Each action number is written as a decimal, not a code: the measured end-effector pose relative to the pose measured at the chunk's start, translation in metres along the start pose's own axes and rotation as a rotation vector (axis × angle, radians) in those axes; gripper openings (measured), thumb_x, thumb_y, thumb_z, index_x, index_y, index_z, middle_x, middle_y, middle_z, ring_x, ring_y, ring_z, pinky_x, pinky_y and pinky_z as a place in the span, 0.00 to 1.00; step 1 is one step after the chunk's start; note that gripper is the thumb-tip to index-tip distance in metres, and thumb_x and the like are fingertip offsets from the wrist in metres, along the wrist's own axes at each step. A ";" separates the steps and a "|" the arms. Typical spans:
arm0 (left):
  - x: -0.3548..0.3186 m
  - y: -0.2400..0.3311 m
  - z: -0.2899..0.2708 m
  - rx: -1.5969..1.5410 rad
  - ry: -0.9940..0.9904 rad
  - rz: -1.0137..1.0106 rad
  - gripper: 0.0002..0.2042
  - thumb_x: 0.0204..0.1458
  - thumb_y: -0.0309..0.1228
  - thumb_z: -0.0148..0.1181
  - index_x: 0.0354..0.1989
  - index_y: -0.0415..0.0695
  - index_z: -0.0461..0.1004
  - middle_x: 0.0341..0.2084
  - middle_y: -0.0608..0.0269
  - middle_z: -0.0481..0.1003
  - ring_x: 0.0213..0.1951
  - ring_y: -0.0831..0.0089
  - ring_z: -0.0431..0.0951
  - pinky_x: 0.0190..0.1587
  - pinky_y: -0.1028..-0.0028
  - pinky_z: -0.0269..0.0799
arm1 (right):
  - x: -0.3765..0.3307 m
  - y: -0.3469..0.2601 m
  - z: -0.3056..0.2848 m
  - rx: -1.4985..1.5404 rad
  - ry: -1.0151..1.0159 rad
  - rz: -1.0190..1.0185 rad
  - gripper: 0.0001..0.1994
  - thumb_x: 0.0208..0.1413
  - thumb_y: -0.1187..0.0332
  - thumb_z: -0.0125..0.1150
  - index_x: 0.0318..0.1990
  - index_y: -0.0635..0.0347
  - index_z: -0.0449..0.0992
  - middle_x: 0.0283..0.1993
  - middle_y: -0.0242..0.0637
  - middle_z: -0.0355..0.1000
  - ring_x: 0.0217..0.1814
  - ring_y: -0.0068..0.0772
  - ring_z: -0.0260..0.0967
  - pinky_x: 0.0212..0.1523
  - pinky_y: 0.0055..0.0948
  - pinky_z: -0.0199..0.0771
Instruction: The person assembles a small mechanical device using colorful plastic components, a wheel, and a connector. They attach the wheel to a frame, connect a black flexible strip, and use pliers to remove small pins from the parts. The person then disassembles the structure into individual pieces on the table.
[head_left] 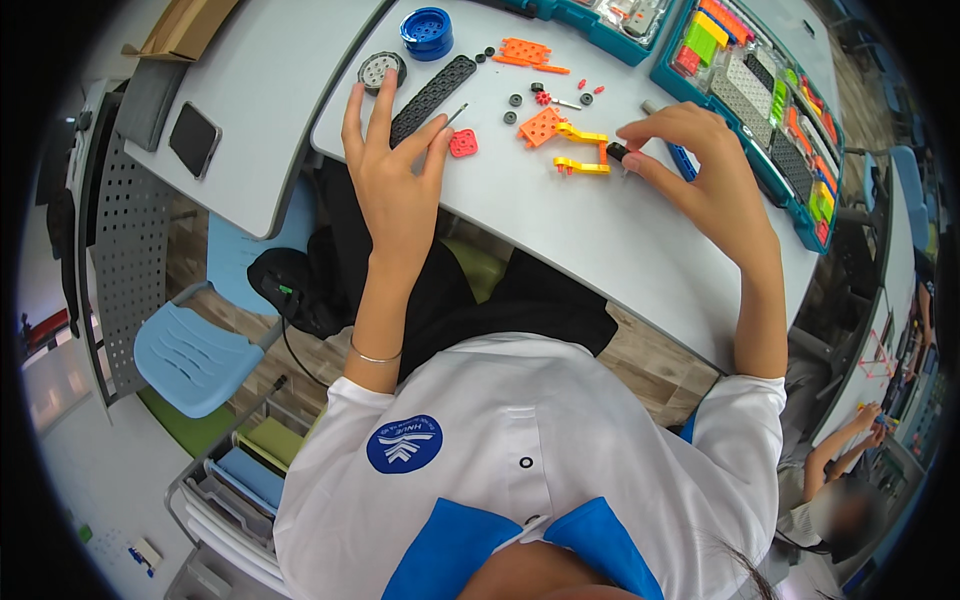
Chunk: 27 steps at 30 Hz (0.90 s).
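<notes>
Piece (617,151), small and black, sits pinched in the right hand (708,160) just by the yellow plastic frame (585,135) on the table (540,212), and a hard push could slide that frame. The left hand (395,190) seems to pinch a thin, smooth rod (458,112) that could roll if it slips, near a long, holey bar (433,100).

Pale-blue chair (198,358); dark phone (194,138); brown cardboard box (192,28).
</notes>
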<state>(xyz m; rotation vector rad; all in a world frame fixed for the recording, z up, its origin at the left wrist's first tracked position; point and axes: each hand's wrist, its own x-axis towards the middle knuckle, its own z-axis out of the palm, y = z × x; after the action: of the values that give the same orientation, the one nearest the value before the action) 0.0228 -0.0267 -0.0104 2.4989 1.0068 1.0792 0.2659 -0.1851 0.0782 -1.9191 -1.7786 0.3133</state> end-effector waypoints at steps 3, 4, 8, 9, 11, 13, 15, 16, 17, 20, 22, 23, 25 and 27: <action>0.002 -0.002 0.006 0.097 0.010 0.018 0.08 0.51 0.34 0.68 0.40 0.52 0.86 0.65 0.60 0.66 0.72 0.50 0.51 0.71 0.49 0.42 | -0.003 0.004 0.003 -0.018 -0.122 0.086 0.11 0.50 0.69 0.69 0.41 0.60 0.80 0.41 0.38 0.75 0.49 0.39 0.69 0.53 0.37 0.66; 0.003 -0.001 0.008 0.105 0.014 0.010 0.08 0.51 0.34 0.68 0.40 0.52 0.86 0.66 0.60 0.66 0.72 0.50 0.50 0.71 0.48 0.40 | -0.005 0.005 0.004 -0.022 -0.113 0.104 0.13 0.49 0.68 0.70 0.42 0.60 0.80 0.43 0.39 0.74 0.49 0.41 0.69 0.54 0.38 0.65; 0.005 -0.003 0.016 0.071 0.028 0.006 0.08 0.51 0.36 0.68 0.40 0.53 0.86 0.67 0.62 0.64 0.72 0.52 0.50 0.72 0.44 0.35 | -0.008 0.007 0.001 -0.065 -0.141 0.179 0.19 0.47 0.66 0.72 0.47 0.60 0.76 0.48 0.42 0.70 0.51 0.44 0.68 0.56 0.39 0.65; 0.006 -0.005 0.018 0.048 0.030 0.012 0.08 0.51 0.36 0.68 0.40 0.53 0.86 0.67 0.62 0.64 0.72 0.52 0.50 0.72 0.43 0.34 | -0.009 0.007 0.000 -0.082 -0.164 0.198 0.21 0.46 0.66 0.72 0.48 0.60 0.75 0.49 0.43 0.69 0.51 0.45 0.68 0.56 0.39 0.65; 0.013 0.004 0.022 -0.047 0.006 0.070 0.08 0.51 0.37 0.68 0.39 0.53 0.86 0.67 0.62 0.64 0.72 0.53 0.51 0.71 0.42 0.32 | -0.011 0.014 0.001 -0.114 -0.225 0.181 0.22 0.47 0.65 0.72 0.50 0.60 0.74 0.48 0.43 0.69 0.53 0.45 0.68 0.55 0.37 0.66; 0.023 0.014 0.024 -0.038 -0.004 0.110 0.08 0.52 0.37 0.68 0.39 0.53 0.86 0.67 0.61 0.64 0.72 0.55 0.51 0.71 0.41 0.31 | -0.014 0.018 0.005 -0.148 -0.226 0.147 0.21 0.49 0.64 0.71 0.49 0.60 0.74 0.47 0.42 0.69 0.53 0.45 0.68 0.53 0.36 0.67; 0.031 0.020 0.027 0.074 -0.001 0.133 0.08 0.52 0.38 0.68 0.38 0.53 0.86 0.67 0.61 0.64 0.72 0.55 0.51 0.71 0.41 0.29 | -0.015 0.016 0.010 -0.188 -0.166 0.095 0.19 0.51 0.63 0.69 0.48 0.61 0.75 0.44 0.42 0.70 0.50 0.45 0.70 0.50 0.35 0.68; 0.035 0.017 0.031 0.107 0.032 0.126 0.07 0.49 0.36 0.69 0.34 0.51 0.87 0.66 0.57 0.64 0.71 0.53 0.52 0.71 0.41 0.31 | -0.013 0.015 0.011 -0.159 -0.149 0.121 0.17 0.52 0.63 0.69 0.46 0.61 0.75 0.42 0.41 0.70 0.47 0.43 0.70 0.48 0.35 0.68; 0.035 0.013 0.031 0.116 0.017 0.102 0.07 0.49 0.36 0.70 0.34 0.51 0.87 0.66 0.57 0.64 0.71 0.54 0.52 0.71 0.41 0.30 | -0.010 0.014 0.012 -0.130 -0.132 0.146 0.15 0.53 0.62 0.68 0.44 0.61 0.76 0.40 0.40 0.70 0.44 0.42 0.70 0.46 0.34 0.69; 0.031 0.004 0.032 0.125 -0.025 0.031 0.07 0.49 0.36 0.70 0.35 0.52 0.87 0.66 0.58 0.64 0.73 0.55 0.49 0.72 0.41 0.25 | 0.004 0.016 0.017 -0.019 -0.064 0.178 0.11 0.54 0.62 0.67 0.38 0.60 0.79 0.35 0.38 0.69 0.37 0.38 0.69 0.40 0.34 0.68; 0.030 0.003 0.034 0.116 -0.020 0.041 0.07 0.49 0.36 0.70 0.35 0.52 0.87 0.66 0.58 0.64 0.73 0.55 0.49 0.72 0.42 0.25 | 0.018 0.024 0.026 0.027 0.013 0.142 0.10 0.54 0.63 0.67 0.36 0.59 0.80 0.32 0.37 0.68 0.34 0.36 0.68 0.38 0.34 0.68; 0.030 0.003 0.033 0.115 -0.016 0.044 0.07 0.49 0.36 0.70 0.35 0.52 0.87 0.66 0.58 0.64 0.73 0.55 0.49 0.72 0.42 0.25 | 0.026 0.031 0.034 0.031 0.069 0.100 0.09 0.54 0.63 0.67 0.35 0.59 0.81 0.31 0.37 0.68 0.34 0.35 0.67 0.37 0.33 0.68; 0.029 0.004 0.033 0.099 -0.022 0.037 0.07 0.49 0.36 0.70 0.35 0.52 0.87 0.66 0.58 0.64 0.73 0.56 0.50 0.72 0.42 0.25 | 0.035 0.036 0.046 0.040 0.124 0.053 0.08 0.53 0.63 0.68 0.34 0.58 0.82 0.30 0.37 0.67 0.34 0.35 0.67 0.36 0.33 0.67; 0.030 0.003 0.033 0.087 -0.017 0.035 0.07 0.49 0.36 0.70 0.35 0.52 0.87 0.66 0.58 0.65 0.72 0.56 0.50 0.72 0.42 0.25 | 0.042 0.037 0.053 0.051 0.123 0.042 0.08 0.52 0.64 0.68 0.34 0.58 0.82 0.29 0.37 0.67 0.33 0.35 0.67 0.35 0.34 0.68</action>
<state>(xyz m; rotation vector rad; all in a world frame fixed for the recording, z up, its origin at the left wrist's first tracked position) 0.0625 -0.0074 -0.0159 2.5992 1.0299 1.0441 0.2768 -0.1345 0.0221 -1.8998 -1.6374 0.2470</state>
